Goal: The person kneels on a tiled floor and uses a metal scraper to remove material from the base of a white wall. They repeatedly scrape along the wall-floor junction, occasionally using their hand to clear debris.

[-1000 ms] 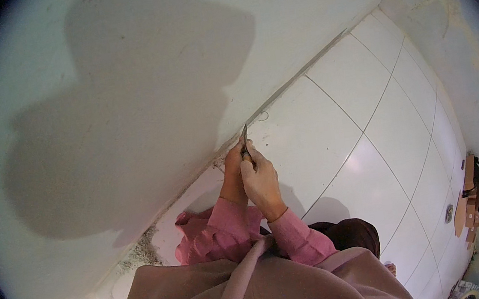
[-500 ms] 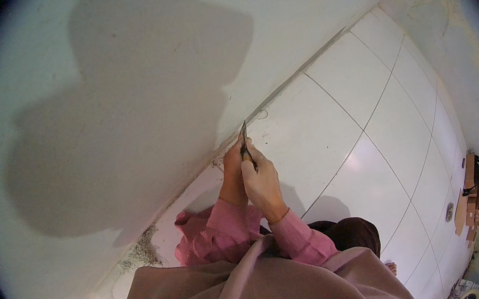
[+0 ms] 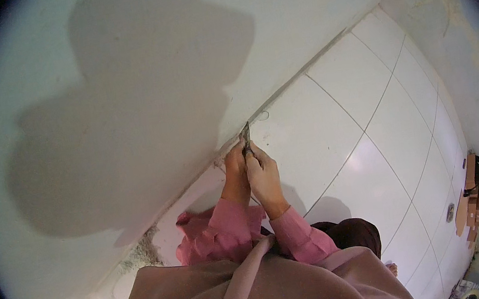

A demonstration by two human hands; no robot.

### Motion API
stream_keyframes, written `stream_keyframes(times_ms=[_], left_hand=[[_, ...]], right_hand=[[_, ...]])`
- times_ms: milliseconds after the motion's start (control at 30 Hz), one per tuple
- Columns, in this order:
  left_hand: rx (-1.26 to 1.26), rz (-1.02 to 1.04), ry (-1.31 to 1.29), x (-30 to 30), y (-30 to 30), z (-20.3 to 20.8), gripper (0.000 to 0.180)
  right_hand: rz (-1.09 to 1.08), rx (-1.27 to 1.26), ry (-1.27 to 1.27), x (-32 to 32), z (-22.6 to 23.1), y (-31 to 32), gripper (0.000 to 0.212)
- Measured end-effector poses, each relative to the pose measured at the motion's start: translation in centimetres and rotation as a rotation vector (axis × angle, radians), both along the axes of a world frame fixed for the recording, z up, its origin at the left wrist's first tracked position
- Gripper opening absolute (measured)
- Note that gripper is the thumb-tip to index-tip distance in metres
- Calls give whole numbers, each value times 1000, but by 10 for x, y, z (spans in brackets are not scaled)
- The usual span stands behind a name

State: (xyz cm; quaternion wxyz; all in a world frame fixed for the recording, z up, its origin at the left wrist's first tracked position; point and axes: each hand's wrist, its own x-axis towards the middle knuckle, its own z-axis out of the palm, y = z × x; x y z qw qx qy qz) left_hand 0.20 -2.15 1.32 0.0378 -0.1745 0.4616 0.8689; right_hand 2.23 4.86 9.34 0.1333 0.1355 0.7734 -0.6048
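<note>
My right hand [image 3: 264, 178] is closed around a dark metal hand tool [image 3: 246, 133] with a narrow pointed tip. It looks like pliers or scissors, but its handles are mostly hidden in my fingers. The tip points away from me, at the seam between wall and floor. Close beside it, my left hand [image 3: 235, 163] is closed at the wall's foot; whatever its fingers grip is hidden. A flat grey strip [image 3: 291, 84] runs along the seam from just beyond the tool's tip toward the far corner. Near the tip, a thin curled piece [image 3: 264, 115] lies on the floor.
The pale wall [image 3: 293, 9] with my shadow on it rises along the left. White floor tiles [image 3: 358, 85] spread to the right. Crumbly dirt [image 3: 144, 253] sits at the wall's base nearer me. Cardboard pieces [image 3: 472, 203] and a dark item lie at the far right.
The tool's tip has shifted slightly to the right and its visible part looks narrower. Both hands have moved only a little and stay together at the seam.
</note>
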Motion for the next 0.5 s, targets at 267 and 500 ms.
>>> stream_keyframes(times_ms=[267,500], left_hand=[[-309,50,106,1,3,-1,18],[-236,66,43,3,4,5,20]], right_hand=[[-11,-1,38,-1,-3,1,54],[13,-7,81,0,6,3,55]])
